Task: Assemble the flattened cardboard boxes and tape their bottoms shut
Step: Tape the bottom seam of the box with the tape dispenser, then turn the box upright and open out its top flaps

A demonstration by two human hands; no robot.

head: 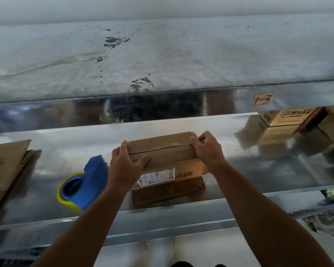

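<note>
Brown cardboard box (162, 149) stands assembled, flaps closed, beside blue tape dispenser (93, 176).

Tape gun (89, 180) just beside left hand (123, 164), tight on that side. Shelf (255, 170) bare btwn gun & flats (6, 164) far left. Right of box (162, 151): open up to cartons (289, 120) back-right. Upper lip (162, 106) spans overhead, caps headroom.

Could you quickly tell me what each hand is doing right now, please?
Left hand: grips the left end of the cardboard box.
Right hand: grips the box's right end, fingers curled over its edge.
</note>
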